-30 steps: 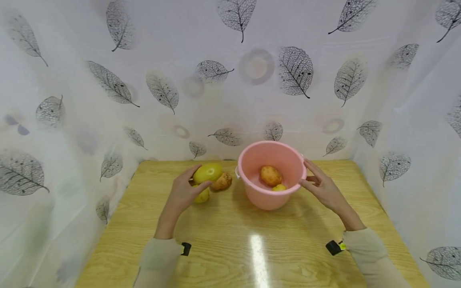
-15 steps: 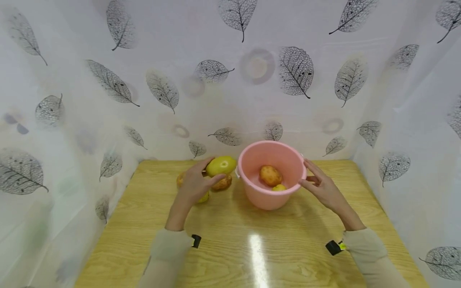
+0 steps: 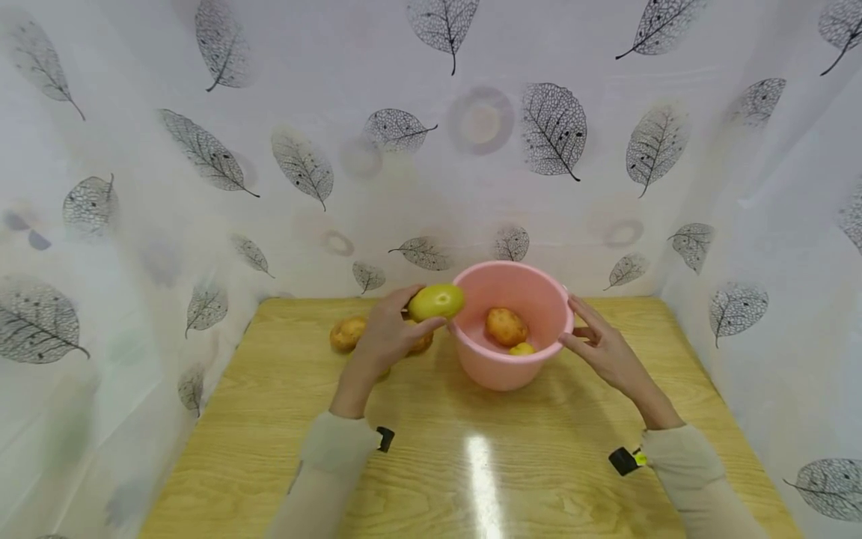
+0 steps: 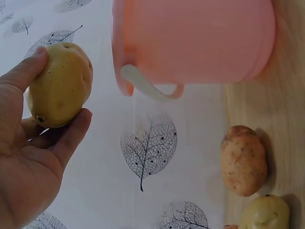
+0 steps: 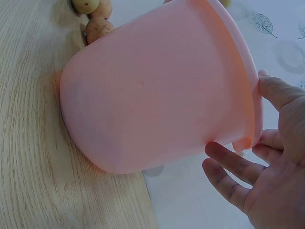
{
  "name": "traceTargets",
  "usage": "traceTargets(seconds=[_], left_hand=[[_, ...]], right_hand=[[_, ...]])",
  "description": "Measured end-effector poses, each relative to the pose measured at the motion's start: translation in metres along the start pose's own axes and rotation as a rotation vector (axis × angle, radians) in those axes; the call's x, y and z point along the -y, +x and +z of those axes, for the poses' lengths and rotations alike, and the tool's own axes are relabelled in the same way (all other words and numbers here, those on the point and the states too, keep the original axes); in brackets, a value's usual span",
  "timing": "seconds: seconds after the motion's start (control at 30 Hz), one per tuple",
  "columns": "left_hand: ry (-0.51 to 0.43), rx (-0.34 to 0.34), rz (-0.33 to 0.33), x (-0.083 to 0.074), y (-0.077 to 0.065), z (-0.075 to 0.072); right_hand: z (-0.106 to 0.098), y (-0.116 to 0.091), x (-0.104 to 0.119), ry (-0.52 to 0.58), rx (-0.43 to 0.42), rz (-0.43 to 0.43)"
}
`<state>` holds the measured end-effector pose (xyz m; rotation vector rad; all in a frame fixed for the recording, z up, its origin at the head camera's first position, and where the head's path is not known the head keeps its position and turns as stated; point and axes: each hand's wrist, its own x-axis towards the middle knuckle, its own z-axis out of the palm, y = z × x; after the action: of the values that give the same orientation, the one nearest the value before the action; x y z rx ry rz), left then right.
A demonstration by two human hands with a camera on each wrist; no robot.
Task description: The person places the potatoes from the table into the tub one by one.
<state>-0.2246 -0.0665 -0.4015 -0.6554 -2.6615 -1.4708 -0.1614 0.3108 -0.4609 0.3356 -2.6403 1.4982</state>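
My left hand (image 3: pixel 390 333) grips a smooth yellow potato (image 3: pixel 436 302), thumb on one side and fingers on the other. It is held up beside the left rim of a pink bucket (image 3: pixel 501 374); the left wrist view shows this potato (image 4: pixel 61 86) clear of the bucket. At the bucket's right side, my right hand (image 3: pixel 609 355) holds the rim with thumb and fingers, other fingertips (image 5: pixel 217 150) close against the outer wall. Inside the bucket lie a brown potato (image 3: pixel 506 327) and a small yellow piece (image 3: pixel 521 349), partly hidden by the rim.
Left of the bucket, more potatoes lie on the wooden table (image 3: pixel 431 464): a brown one (image 3: pixel 346 334), a rough one (image 4: pixel 244 161) and a yellow one (image 4: pixel 265 213), partly behind my left hand. The bucket's white handle (image 4: pixel 147 86) hangs at its side. A leaf-patterned curtain (image 3: pixel 471 187) surrounds the table.
My left hand has moved right with the yellow potato, from above the other potatoes to the bucket's left rim. My right hand and the bucket have stayed in place.
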Motion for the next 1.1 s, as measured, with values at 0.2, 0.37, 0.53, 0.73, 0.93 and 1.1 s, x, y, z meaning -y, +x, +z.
traceTargets(seconds=[0.2, 0.37, 0.53, 0.73, 0.93, 1.1], left_hand=[[0.032, 0.007, -0.002, -0.004, 0.008, 0.008], [0.084, 0.030, 0.011, -0.008, 0.014, 0.016], [0.073, 0.037, 0.049, -0.012, 0.018, 0.025], [0.051, 0.054, 0.068, -0.018, 0.025, 0.034], [0.078, 0.089, 0.065, -0.022, 0.030, 0.043], [0.061, 0.101, 0.062, -0.025, 0.034, 0.050]], right_hand=[[0.000, -0.001, 0.001, -0.013, -0.007, -0.006], [0.000, -0.001, 0.002, -0.011, -0.009, -0.003], [0.000, 0.000, 0.001, -0.007, -0.007, -0.006], [0.000, -0.001, 0.001, -0.010, -0.005, -0.002], [0.000, 0.000, 0.001, 0.004, -0.004, -0.010], [0.000, 0.000, 0.001, 0.008, -0.006, -0.009]])
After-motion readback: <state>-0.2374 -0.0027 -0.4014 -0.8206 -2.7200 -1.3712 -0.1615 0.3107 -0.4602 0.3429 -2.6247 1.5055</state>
